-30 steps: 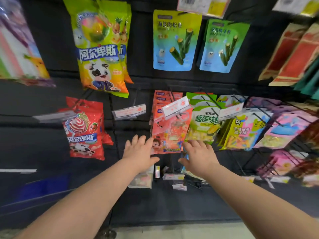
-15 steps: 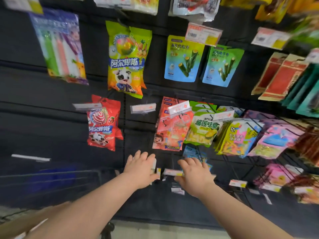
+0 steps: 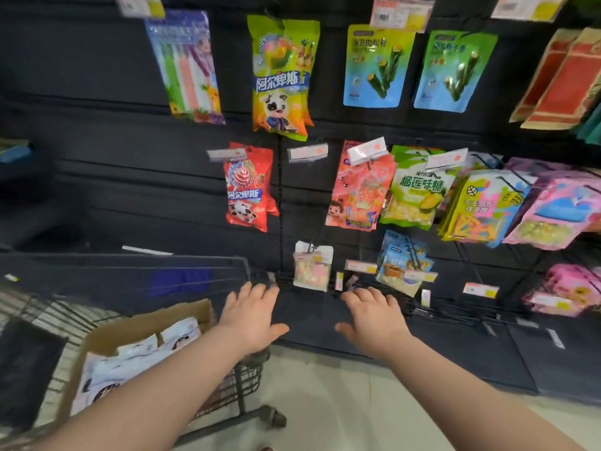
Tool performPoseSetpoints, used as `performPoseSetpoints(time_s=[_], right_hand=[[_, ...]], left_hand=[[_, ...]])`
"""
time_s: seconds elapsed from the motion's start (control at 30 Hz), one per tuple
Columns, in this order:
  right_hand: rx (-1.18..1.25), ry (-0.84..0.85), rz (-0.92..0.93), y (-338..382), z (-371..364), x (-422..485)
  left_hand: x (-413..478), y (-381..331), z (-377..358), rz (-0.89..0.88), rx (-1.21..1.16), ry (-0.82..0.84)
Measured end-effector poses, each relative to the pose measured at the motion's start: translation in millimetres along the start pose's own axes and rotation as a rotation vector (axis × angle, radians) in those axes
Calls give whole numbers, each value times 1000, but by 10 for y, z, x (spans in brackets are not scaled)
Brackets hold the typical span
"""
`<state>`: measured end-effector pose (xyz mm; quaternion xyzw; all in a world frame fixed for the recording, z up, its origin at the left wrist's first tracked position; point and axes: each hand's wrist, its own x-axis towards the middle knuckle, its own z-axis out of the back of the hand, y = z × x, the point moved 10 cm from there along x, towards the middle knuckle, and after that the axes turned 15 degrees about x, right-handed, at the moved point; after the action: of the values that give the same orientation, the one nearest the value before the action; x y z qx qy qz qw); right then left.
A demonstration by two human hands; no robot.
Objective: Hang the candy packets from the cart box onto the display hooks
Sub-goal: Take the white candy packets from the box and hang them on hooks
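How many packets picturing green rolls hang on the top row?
2: a blue packet just right of the cow packet, and a green-topped packet further right. More may hang hidden behind each.

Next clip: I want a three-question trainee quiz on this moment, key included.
1. True or false: the left hand grips a packet.
2. Where does the cardboard box sit? A) on the floor B) in the cart C) on a shelf
3. Short answer: what colour are the packets in the box?

Key: 1 false; the left hand and the right hand are both open and empty. 2 B. 3 white.
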<state>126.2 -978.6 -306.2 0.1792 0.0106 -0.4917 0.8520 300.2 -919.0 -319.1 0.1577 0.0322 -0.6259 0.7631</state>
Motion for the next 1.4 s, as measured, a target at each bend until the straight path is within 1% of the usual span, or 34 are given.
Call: performPoseSetpoints(time_s=[0.1,0.3,0.47,0.63,0.77,0.87,1.0,1.1,1.2,1.33,1.4], right_hand=[[3,37,41,235,-139,-74],[-35,76,93,610,-333,-124],[-67,102,127,1072,-513,82],[-82,183,154,1835,-850,429],[-123,248,239,2628,-1220,704],[-115,284,278,3169,-1494,904],[-119,331,291,3647,-1808,1069],[-114,356,259,3808,-1959,1144],[-114,403,206,3795,-2093,1182],[-112,468,132,3601,-2292,1277],[-67,488,82,3472,-2406,1350]], left_hand=[[-226,197,-161,41,-15,14],[-459,585,-495,104,-64,-16],[-555,1138,-717,149,-75,-11],[-637,1994,-1058,198,-122,55],[-734,2720,-1401,258,-161,91],[-754,3150,-1629,263,-167,107],[-756,3625,-1894,274,-166,164],[-767,3884,-2106,277,-187,203],[-772,4025,-2330,304,-231,249],[-742,3978,-2590,310,-284,328],[-718,3940,-2666,318,-320,347]])
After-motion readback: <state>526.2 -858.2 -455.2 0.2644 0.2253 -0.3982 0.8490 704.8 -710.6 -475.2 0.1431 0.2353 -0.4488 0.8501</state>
